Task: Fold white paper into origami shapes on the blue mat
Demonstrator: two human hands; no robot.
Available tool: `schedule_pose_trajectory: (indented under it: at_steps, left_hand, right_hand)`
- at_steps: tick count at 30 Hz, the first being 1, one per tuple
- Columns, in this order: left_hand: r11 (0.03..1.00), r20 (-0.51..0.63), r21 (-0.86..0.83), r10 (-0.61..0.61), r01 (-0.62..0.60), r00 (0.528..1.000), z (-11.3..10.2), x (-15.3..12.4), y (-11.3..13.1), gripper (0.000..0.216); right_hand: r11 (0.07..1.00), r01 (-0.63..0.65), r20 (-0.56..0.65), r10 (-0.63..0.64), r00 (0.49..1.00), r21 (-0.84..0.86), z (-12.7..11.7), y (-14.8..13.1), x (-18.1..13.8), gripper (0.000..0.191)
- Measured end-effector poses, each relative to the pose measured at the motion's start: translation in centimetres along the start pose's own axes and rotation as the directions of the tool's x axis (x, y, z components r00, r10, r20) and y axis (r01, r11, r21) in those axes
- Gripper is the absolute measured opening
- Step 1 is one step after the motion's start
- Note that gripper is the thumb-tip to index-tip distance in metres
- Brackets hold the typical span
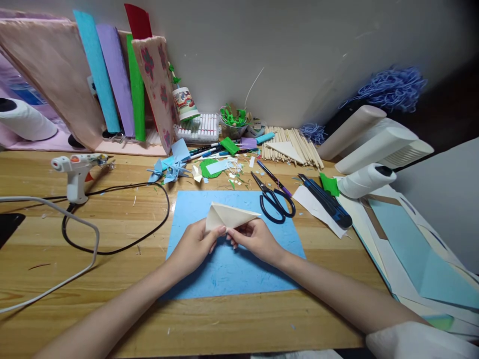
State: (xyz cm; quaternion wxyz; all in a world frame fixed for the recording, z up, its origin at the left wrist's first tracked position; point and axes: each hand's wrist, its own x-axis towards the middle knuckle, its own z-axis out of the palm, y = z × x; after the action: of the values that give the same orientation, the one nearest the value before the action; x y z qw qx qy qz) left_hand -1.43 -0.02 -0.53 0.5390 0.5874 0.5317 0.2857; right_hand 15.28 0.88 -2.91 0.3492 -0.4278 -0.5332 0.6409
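Note:
A folded piece of cream paper [229,216], roughly triangular with a crease from its top corner, is held up over a blue sheet [232,271]. My left hand [200,242] grips its lower left side, thumb in front. Along the lower right edge, my right hand [258,239] pinches the same paper, its thumb close to the left thumb. The fingers behind the paper are partly hidden. Black-handled scissors [275,199] lie just beyond my right hand, their handles over the blue sheet's upper right corner.
On the left a white glue gun [77,174] stands with its looped black cord [112,253]. A blue utility knife [327,202] rests on white paper at right. Behind are paper scraps, blue folded paper shapes [174,171], wooden sticks [292,144] and markers [198,127]. Paper sheets [411,249] lie far right.

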Motion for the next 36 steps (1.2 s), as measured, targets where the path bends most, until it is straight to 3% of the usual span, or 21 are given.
schedule_pose_trajectory:
  at_steps: [6,14,19,24,29,32,36]
  left_hand:
    - [0.997,0.028,-0.011,-0.071,0.072,0.997,-1.2,0.6,0.2,0.032]
    - [0.993,0.026,-0.085,-0.083,0.084,0.996,-1.4,0.9,0.1,0.031]
    - [0.977,0.031,-0.164,-0.13,0.134,0.991,-1.2,0.9,0.0,0.028]
    - [0.989,0.016,-0.111,-0.098,0.099,0.995,-1.1,0.6,0.4,0.026]
    - [0.995,0.051,-0.08,-0.056,0.06,0.997,-0.6,0.3,0.4,0.027]
    - [0.998,0.056,-0.052,-0.044,0.047,0.997,-0.4,0.2,0.3,0.025]
    - [0.999,0.041,-0.034,-0.027,0.029,0.999,-0.9,0.4,0.4,0.02]
  right_hand:
    - [0.997,0.067,-0.172,-0.061,0.983,0.032,-0.8,-0.4,0.5,0.02]
    - [0.98,0.189,-0.377,-0.151,0.914,0.066,-1.8,-0.2,1.2,0.02]
    - [0.985,0.161,-0.288,-0.137,0.948,0.06,-1.7,-0.5,1.1,0.022]
    - [0.993,0.114,-0.088,-0.112,0.99,0.01,-1.2,-0.6,0.7,0.017]
    - [0.994,0.093,0.09,-0.088,0.992,-0.055,-0.8,-0.3,0.2,0.017]
    - [0.992,0.099,0.092,-0.092,0.992,-0.078,-0.8,-0.4,0.0,0.016]
    - [0.995,0.078,-0.025,-0.08,0.996,-0.059,-0.9,-0.6,0.1,0.019]
